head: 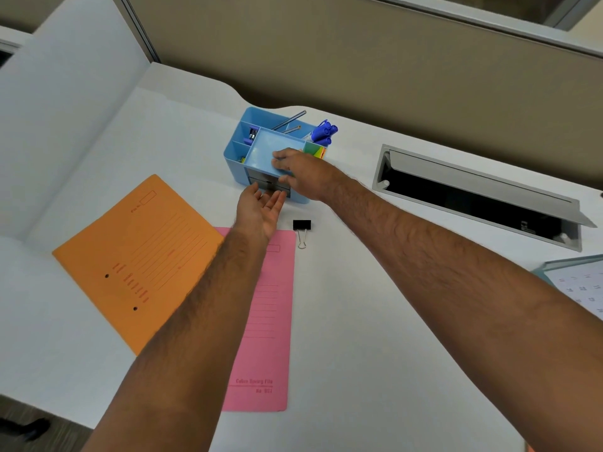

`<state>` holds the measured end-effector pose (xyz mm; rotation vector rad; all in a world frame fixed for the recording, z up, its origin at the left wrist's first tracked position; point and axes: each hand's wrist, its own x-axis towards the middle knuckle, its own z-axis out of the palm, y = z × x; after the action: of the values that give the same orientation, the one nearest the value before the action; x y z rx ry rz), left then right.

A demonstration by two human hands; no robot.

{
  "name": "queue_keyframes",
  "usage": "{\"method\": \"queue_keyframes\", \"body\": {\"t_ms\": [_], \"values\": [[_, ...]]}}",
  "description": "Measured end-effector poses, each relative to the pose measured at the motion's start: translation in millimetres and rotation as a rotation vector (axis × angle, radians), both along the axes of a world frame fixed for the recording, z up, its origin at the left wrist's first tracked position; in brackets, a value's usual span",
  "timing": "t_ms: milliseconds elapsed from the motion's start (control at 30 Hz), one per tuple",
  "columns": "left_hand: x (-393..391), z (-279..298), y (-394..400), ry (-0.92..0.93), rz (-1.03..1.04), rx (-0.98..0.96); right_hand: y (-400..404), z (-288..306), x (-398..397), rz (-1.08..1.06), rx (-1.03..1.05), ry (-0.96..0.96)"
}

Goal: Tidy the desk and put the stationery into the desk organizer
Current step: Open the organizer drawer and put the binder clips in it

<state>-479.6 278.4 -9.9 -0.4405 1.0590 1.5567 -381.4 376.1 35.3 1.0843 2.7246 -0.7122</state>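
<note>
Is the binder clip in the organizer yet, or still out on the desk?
Out. The black binder clip lies on the white desk, beside the pink folder and in front of the blue organizer.

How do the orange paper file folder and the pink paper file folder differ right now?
The orange paper file folder lies rotated, skewed to the desk edge; the pink paper file folder lies nearly straight. Orange shows two punched holes; pink shows none. Orange overlaps pink's upper left corner, and the left forearm crosses both. Both lie flat on the white desk, with printed ruled lines.
</note>
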Motion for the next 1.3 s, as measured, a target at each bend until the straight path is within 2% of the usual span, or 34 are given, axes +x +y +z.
{"method": "queue_keyframes", "body": {"t_ms": [333,533,800,1300], "values": [[7.5,3.1,-3.3,0.096,-0.013,-0.025,-0.2,3.7,-1.6,0.015,0.012,-0.005],[8.0,-4.8,-11.1,0.273,-0.115,-0.215,0.1,5.2,-1.1,0.014,-0.008,-0.014],[-2.0,-15.2,-20.2,0.396,-0.160,-0.290,-1.3,9.7,0.2,0.024,0.000,-0.017],[1.5,-24.4,-35.8,0.557,-0.284,-0.263,-3.3,6.3,-4.4,0.021,0.028,-0.041]]}}
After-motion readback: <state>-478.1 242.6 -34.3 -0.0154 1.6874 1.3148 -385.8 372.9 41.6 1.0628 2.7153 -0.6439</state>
